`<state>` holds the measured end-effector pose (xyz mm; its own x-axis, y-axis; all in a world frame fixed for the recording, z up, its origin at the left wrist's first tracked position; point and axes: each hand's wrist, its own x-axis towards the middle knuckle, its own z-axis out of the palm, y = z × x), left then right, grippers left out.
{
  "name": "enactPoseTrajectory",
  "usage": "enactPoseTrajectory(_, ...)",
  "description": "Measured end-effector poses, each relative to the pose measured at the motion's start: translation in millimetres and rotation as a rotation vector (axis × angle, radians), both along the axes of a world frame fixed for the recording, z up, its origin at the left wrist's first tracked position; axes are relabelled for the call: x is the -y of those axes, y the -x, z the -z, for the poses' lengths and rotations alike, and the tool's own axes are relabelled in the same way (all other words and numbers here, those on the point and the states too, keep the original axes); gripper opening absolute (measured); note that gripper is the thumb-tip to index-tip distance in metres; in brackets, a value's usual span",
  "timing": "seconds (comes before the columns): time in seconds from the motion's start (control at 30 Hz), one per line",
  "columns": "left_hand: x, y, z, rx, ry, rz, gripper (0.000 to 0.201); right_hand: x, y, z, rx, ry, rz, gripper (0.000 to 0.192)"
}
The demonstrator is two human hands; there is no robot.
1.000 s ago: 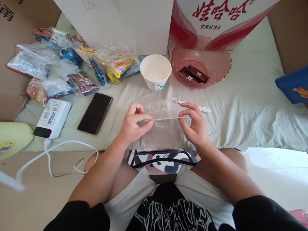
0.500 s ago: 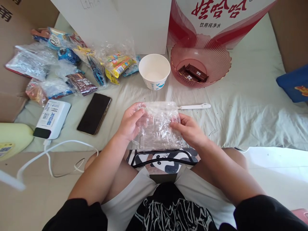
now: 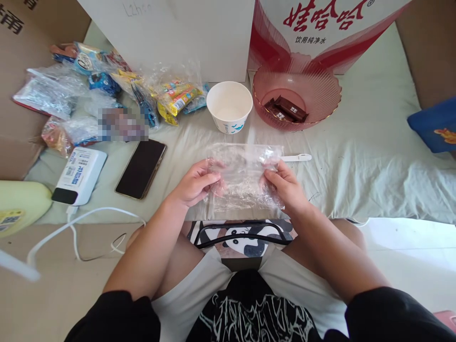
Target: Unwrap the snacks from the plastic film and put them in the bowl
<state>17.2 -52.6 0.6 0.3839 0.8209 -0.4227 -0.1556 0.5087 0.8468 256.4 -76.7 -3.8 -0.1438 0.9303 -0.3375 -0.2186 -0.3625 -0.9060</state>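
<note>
A clear, crinkled plastic bag (image 3: 245,178) is stretched flat between my two hands, low over the near edge of the cloth. My left hand (image 3: 199,183) pinches its left side, thumb on top. On the right side, my right hand (image 3: 285,185) grips it the same way. Behind the bag's right end lies a white-handled tool (image 3: 298,157); its other end is hidden under the plastic. Beyond the bag stands a white paper bowl (image 3: 229,107), with nothing visible inside. To its right, a pink ribbed bowl (image 3: 327,102) holds dark brown wrapped bars (image 3: 290,108).
Several packaged snacks (image 3: 178,97) and clear bags (image 3: 50,92) lie at the left. A phone (image 3: 141,168), a white power bank (image 3: 81,173) with a cable and a yellow-green bottle (image 3: 23,204) are nearer. Cartons (image 3: 171,38) stand behind; a blue packet (image 3: 436,124) is far right.
The plastic bag has been spread wider and flatter, its right end moving right over part of the white-handled tool. My right hand has shifted slightly right and up.
</note>
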Motion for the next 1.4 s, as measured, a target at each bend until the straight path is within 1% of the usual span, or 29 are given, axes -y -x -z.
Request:
enactPoseTrajectory(0.1, -3, -1, -0.9, 0.031, -0.057, -0.128, 0.017, -3, -3, -2.1, -0.056, -0.049, 0.029, 0.022)
enactPoseTrajectory(0.17, -6, -2, -0.1, 0.026, -0.106, -0.173, 0.017, -4, -6, -1.3, -0.066, -0.074, 0.018, 0.023)
enactPoseTrajectory(0.2, -7, -3, 0.7, 0.016, -0.129, -0.178, 0.021, -4, -8, -0.4, -0.035, -0.093, 0.015, 0.026)
enactPoseTrajectory(0.27, -8, -5, 3.3, -0.023, -0.175, -0.17, 0.028, -4, -11, 2.2, 0.115, -0.154, 0.004, 0.033)
enactPoseTrajectory(0.33, -7, -5, 6.4, -0.079, -0.202, -0.146, 0.026, -2, -12, 5.0, 0.29, -0.205, -0.022, 0.029)
enactPoseTrajectory(0.37, -6, -5, 7.9, -0.102, -0.204, -0.137, 0.026, -2, -11, 6.4, 0.329, -0.211, -0.033, 0.026)
enactPoseTrajectory(0.4, -5, -6, 9.3, -0.114, -0.197, -0.131, 0.029, -1, -9, 7.8, 0.319, -0.2, -0.038, 0.026)
enactPoseTrajectory(0.43, -4, -6, 10.4, -0.115, -0.186, -0.129, 0.033, -1, -8, 9.2, 0.271, -0.174, -0.038, 0.035)
enactPoseTrajectory(0.5, -4, -7, 12.3, -0.094, -0.173, -0.135, 0.038, -2, -4, 11.7, 0.143, -0.094, -0.043, 0.061)
enactPoseTrajectory(0.53, -5, -7, 13.1, -0.081, -0.176, -0.141, 0.038, -3, -3, 12.6, 0.099, -0.055, -0.052, 0.068)
enactPoseTrajectory(0.57, -6, -7, 13.8, -0.074, -0.187, -0.152, 0.038, -4, -2, 13.3, 0.08, -0.025, -0.067, 0.068)
enactPoseTrajectory(0.63, -9, -8, 15.2, -0.095, -0.231, -0.21, 0.038, -5, -2, 13.5, 0.095, -0.012, -0.083, 0.052)
enactPoseTrajectory(0.7, -11, -9, 16.4, -0.173, -0.319, -0.345, 0.038, -6, -3, 12.1, 0.16, -0.047, -0.055, 0.036)
enactPoseTrajectory(0.77, -10, -10, 17.3, -0.295, -0.458, -0.513, 0.034, -6, -4, 9.6, 0.256, -0.099, 0.005, 0.029)
enactPoseTrajectory(0.8, -8, -11, 17.7, -0.354, -0.532, -0.569, 0.03, -4, -3, 8.2, 0.307, -0.134, 0.042, 0.027)
enactPoseTrajectory(0.83, -5, -13, 18.2, -0.4, -0.595, -0.581, 0.026, -3, -2, 7.0, 0.354, -0.178, 0.074, 0.024)
enactPoseTrajectory(0.87, -2, -15, 18.8, -0.428, -0.642, -0.548, 0.022, -1, -1, 6.0, 0.394, -0.232, 0.096, 0.021)
enactPoseTrajectory(0.9, 2, -18, 19.8, -0.432, -0.674, -0.476, 0.02, 2, 1, 5.4, 0.42, -0.296, 0.107, 0.019)
enactPoseTrajectory(0.93, 6, -21, 21.0, -0.412, -0.691, -0.379, 0.024, 5, 4, 5.1, 0.434, -0.362, 0.099, 0.017)
enactPoseTrajectory(0.97, 10, -24, 22.3, -0.372, -0.695, -0.274, 0.033, 8, 6, 5.1, 0.436, -0.424, 0.069, 0.016)
enactPoseTrajectory(1.03, 16, -30, 24.8, -0.257, -0.663, -0.083, 0.055, 14, 12, 5.8, 0.401, -0.513, -0.052, 0.016)
enactPoseTrajectory(1.07, 18, -33, 25.7, -0.195, -0.628, -0.002, 0.063, 17, 14, 6.3, 0.367, -0.534, -0.123, 0.017)
enactPoseTrajectory(1.13, 20, -35, 26.3, -0.085, -0.536, 0.111, 0.067, 21, 18, 7.2, 0.266, -0.526, -0.231, 0.019)
enactPoseTrajectory(1.17, 20, -35, 26.1, -0.043, -0.495, 0.135, 0.065, 23, 19, 7.7, 0.207, -0.504, -0.256, 0.021)
enactPoseTrajectory(1.23, 19, -34, 25.1, 0.007, -0.433, 0.118, 0.057, 23, 21, 9.3, 0.128, -0.439, -0.251, 0.025)
enactPoseTrajectory(1.3, 17, -34, 24.4, 0.023, -0.385, 0.044, 0.051, 23, 21, 12.5, 0.146, -0.367, -0.183, 0.03)
enactPoseTrajectory(1.4, 16, -34, 24.5, 0.036, -0.309, -0.029, 0.05, 20, 20, 19.9, 0.265, -0.295, -0.017, 0.034)
